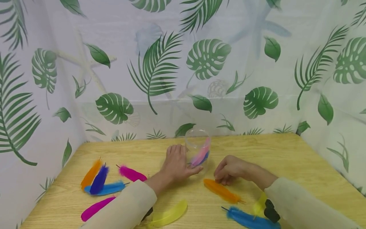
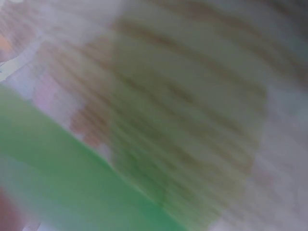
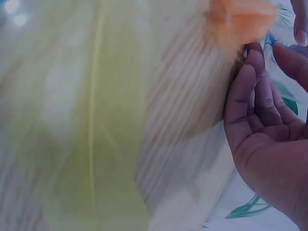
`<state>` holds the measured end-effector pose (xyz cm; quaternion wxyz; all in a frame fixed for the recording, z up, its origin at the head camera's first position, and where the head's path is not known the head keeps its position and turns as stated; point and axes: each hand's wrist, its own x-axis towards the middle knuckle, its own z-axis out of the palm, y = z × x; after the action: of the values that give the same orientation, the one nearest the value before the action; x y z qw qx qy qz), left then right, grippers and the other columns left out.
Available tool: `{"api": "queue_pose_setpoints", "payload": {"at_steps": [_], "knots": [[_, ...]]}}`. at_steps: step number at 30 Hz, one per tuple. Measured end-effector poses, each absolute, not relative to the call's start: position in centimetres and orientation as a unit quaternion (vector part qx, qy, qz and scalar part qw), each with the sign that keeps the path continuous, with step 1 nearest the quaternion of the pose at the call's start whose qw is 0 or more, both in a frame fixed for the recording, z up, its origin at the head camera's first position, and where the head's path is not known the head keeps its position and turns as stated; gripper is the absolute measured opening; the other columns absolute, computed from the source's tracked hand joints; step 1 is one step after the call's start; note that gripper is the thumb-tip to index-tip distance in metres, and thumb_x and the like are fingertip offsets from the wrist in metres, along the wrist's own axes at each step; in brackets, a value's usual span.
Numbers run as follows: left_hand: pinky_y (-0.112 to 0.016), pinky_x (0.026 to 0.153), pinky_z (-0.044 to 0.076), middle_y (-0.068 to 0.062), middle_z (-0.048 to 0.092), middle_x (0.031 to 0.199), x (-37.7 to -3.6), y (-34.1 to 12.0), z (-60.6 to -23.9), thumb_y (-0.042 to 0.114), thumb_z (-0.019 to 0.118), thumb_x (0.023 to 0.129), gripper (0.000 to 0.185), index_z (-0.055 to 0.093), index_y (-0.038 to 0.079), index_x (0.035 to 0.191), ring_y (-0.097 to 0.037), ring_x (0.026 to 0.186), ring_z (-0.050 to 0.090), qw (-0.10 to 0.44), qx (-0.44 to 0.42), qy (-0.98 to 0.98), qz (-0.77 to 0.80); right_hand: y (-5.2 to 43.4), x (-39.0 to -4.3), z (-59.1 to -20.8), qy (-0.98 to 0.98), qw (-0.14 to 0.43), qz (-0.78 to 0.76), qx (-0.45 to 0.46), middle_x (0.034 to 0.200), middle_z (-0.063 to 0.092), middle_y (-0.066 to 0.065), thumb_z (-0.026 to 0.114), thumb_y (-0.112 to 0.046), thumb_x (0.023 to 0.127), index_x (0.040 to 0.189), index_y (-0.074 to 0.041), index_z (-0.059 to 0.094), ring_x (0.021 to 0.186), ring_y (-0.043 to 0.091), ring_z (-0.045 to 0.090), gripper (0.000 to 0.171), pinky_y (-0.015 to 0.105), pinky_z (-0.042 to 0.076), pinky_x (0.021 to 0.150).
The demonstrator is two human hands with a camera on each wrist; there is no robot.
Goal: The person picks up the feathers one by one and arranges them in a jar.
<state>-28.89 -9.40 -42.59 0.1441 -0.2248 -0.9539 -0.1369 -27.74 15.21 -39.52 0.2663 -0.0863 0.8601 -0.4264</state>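
Right hand (image 1: 228, 170) at orange feather (image 1: 221, 190) tip

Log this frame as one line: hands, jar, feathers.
left hand: rests against jar | right hand: fingers curled on orange feather | jar: upright, pink and blue feathers inside | table: loose feathers

Near the tabletop (image 1: 286, 152) left edge: orange (image 1: 91, 174), purple (image 1: 99, 180), blue (image 1: 107, 189) and two magenta feathers (image 1: 132, 173).
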Motion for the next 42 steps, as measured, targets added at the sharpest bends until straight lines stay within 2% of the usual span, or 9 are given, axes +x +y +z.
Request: {"api": "queue_pose_setpoints", "payload": {"at_steps": [6,12,20,29,42], "knots": [[-0.038,0.094,0.03,-0.003,0.044,0.099,-29.0,-9.4,-42.5,0.077,0.057,0.081,0.082,0.049,0.005,0.119,-0.024,0.102,0.04,0.147,-0.227,-0.953,-0.14,14.9,-27.6,-39.3,0.878,0.253,-0.393,-0.101,0.076,0.069,0.002,0.083,-0.014,0.077,0.094,-0.003,0.075,0.063,0.014,0.057,0.022,0.026,0.052,0.06],[-0.038,0.095,0.03,-0.003,0.044,0.098,-29.0,-9.4,-42.5,0.078,0.057,0.081,0.082,0.05,0.005,0.118,-0.025,0.102,0.04,0.151,-0.226,-0.952,-0.141,14.7,-27.6,-39.3,0.884,0.249,-0.378,-0.117,0.074,0.066,0.002,0.086,-0.01,0.071,0.092,-0.004,0.073,0.063,0.014,0.054,0.025,0.026,0.048,0.059],[-0.04,0.097,0.03,-0.004,0.046,0.1,-29.1,-9.4,-42.6,0.077,0.057,0.081,0.082,0.051,0.005,0.119,-0.025,0.103,0.041,0.153,-0.227,-0.951,-0.142,14.9,-27.5,-39.1,0.868,0.271,-0.397,-0.128,0.075,0.065,0.002,0.081,-0.007,0.076,0.093,-0.002,0.07,0.064,0.014,0.052,0.021,0.025,0.044,0.058],[-0.04,0.095,0.031,-0.005,0.045,0.098,-29.0,-9.4,-42.7,0.076,0.06,0.08,0.082,0.051,0.004,0.117,-0.026,0.103,0.041,0.154,-0.229,-0.95,-0.148,16.0,-27.8,-39.3,0.837,0.287,-0.45,-0.122,0.077,0.063,0.004,0.073,-0.004,0.078,0.093,-0.001,0.061,0.068,0.018,0.055,0.02,0.027,0.048,0.063],[-0.04,0.094,0.031,-0.005,0.047,0.099,-29.2,-9.3,-42.7,0.076,0.059,0.08,0.081,0.052,0.004,0.118,-0.026,0.103,0.042,0.158,-0.23,-0.95,-0.138,16.6,-28.2,-39.3,0.822,0.302,-0.463,-0.135,0.078,0.059,0.004,0.072,0.001,0.079,0.099,0.0,0.057,0.07,0.017,0.053,0.025,0.025,0.045,0.062]]}}
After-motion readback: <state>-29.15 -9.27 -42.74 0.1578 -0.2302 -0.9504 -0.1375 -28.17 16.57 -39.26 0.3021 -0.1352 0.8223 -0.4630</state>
